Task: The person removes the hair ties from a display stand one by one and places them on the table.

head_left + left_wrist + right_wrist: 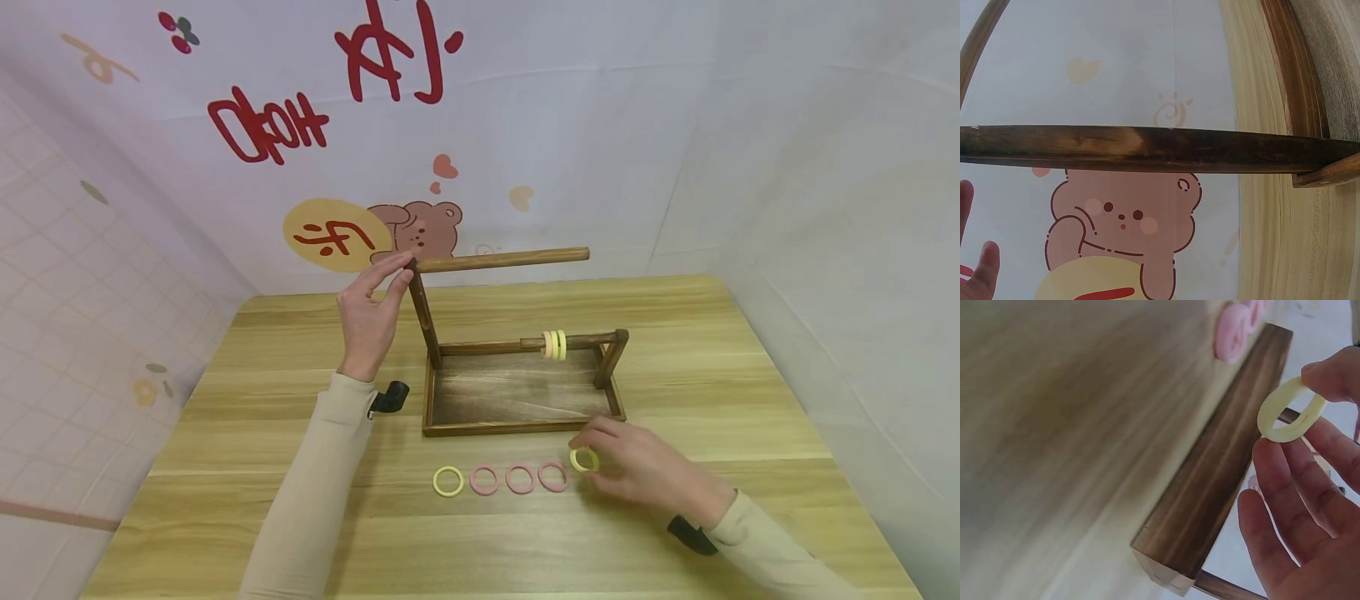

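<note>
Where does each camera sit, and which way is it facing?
Head: on the head, facing forward and down at the wooden stand; left hand, right hand, sleeves show.
Left wrist: on that wrist, facing a post and bear picture; part of the left hand shows.
Right wrist: on that wrist, facing the yellow ring; the right hand pinching it shows.
Head and right wrist both show that ring.

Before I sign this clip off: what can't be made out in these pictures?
Left wrist view: most of the left hand, cut off by the left edge.
Head view: whether that hand grips or touches the post; too small to tell.
Head view: lower rod inside the stacked rings, hidden by them.
Right wrist view: pink rings, partly cut off by the top edge.
</note>
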`<state>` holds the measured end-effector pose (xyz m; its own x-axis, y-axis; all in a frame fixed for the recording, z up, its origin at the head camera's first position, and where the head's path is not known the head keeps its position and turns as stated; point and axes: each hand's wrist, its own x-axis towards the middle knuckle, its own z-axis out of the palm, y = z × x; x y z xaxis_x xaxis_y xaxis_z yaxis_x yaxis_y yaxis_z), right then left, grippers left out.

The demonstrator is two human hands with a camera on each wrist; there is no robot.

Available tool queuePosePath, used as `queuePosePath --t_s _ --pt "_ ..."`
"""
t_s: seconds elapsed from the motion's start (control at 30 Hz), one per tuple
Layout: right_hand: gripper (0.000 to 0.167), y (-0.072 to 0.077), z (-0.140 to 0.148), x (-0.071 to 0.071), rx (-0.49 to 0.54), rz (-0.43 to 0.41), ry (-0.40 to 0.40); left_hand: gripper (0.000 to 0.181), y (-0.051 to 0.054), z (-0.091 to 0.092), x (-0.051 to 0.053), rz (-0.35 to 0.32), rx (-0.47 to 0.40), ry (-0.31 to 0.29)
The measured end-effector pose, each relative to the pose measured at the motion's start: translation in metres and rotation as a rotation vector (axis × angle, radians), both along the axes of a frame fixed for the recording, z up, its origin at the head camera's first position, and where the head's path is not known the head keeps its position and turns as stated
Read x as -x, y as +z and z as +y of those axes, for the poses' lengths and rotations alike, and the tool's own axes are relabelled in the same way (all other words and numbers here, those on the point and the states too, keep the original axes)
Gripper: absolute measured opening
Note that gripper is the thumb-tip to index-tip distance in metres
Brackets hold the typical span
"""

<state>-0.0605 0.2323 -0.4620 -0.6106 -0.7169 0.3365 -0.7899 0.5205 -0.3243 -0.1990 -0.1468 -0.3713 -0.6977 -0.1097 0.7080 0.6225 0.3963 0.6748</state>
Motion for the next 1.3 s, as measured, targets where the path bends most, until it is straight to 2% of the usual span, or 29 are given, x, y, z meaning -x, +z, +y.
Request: queuePosePath --t_s 0.43,0.97,1.3 --pt "0.036 -0.013 0.000 0.000 -0.113 -0.054 0.003 0.026 -0.001 -0.001 0.001 0.011 0.000 0.005" --pt "0.039 -0.019 -0.001 0.000 -0.153 -0.071 0.030 0.026 -0.002 -0.001 0.002 0.004 -0.006 0.013" --pt "0.040 -0.019 -0.002 -0.003 -0.181 -0.073 0.011 0.026 -0.002 -0.001 0.002 0.014 0.009 0.014"
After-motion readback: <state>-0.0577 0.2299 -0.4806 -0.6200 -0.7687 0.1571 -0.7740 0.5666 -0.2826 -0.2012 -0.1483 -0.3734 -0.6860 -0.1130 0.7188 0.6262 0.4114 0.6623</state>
